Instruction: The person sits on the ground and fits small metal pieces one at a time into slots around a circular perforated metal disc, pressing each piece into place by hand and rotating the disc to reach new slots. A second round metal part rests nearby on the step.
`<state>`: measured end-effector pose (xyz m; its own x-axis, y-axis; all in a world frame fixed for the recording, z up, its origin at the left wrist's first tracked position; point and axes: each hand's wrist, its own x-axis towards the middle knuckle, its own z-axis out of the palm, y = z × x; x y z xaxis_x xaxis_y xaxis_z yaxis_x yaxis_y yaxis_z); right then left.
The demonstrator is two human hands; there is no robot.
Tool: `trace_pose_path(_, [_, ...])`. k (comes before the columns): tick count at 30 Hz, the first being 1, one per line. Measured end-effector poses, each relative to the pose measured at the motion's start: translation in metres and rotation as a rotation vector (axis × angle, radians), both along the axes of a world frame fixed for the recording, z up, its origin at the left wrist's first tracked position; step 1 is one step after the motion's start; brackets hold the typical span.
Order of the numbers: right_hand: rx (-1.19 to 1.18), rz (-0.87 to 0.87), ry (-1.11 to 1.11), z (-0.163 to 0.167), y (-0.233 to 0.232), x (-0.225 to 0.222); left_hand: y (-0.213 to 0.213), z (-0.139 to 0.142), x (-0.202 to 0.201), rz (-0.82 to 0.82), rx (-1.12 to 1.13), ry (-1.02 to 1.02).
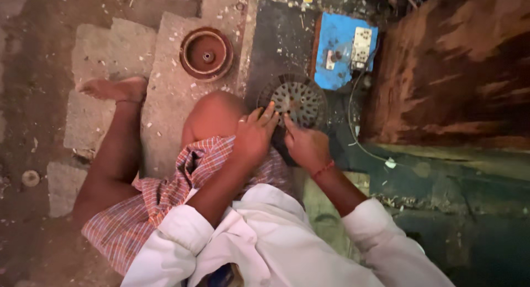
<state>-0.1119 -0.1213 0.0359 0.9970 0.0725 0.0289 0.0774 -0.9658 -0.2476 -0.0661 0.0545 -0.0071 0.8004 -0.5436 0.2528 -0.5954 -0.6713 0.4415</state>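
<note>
A round metal disc full of small holes (301,101) lies on a dark slab in front of me. My left hand (254,133) rests its fingertips on the disc's near left rim; a ring shows on one finger. My right hand (305,145) touches the disc's near edge with its fingers bent, a red thread around the wrist. I cannot tell whether either hand grips the disc or only presses on it. My bent knee (214,113) is just left of the disc.
A round rust-brown metal housing (206,53) lies on the stone floor at the back left. A blue board with a white socket block (343,49) sits behind the disc, a thin wire trailing from it. A rough wooden surface (458,66) fills the right. My bare foot (113,90) rests left.
</note>
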Motion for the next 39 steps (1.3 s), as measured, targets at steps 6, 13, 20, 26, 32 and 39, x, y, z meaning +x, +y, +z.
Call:
trace_pose_path(6, [-0.07, 0.032, 0.011, 0.001, 0.002, 0.002, -0.001, -0.001, -0.001, 0.006, 0.005, -0.007])
trace_pose_path(13, [-0.131, 0.08, 0.021, 0.0, -0.003, 0.011, 0.0, 0.007, -0.002, -0.002, -0.024, 0.019])
trace_pose_path(20, [-0.145, 0.031, 0.084, 0.005, -0.004, 0.017, 0.002, 0.008, 0.001, -0.007, -0.059, -0.02])
trace_pose_path(26, [-0.057, 0.012, 0.08, -0.001, 0.005, 0.013, 0.007, 0.0, -0.002, -0.065, -0.156, 0.054])
trace_pose_path(32, [-0.071, 0.063, 0.025, -0.008, 0.012, 0.016, 0.007, 0.002, 0.003, -0.065, -0.256, 0.118])
trace_pose_path(39, [-0.121, 0.081, 0.01, -0.005, -0.001, 0.018, 0.006, 0.005, 0.002, -0.066, -0.19, 0.096])
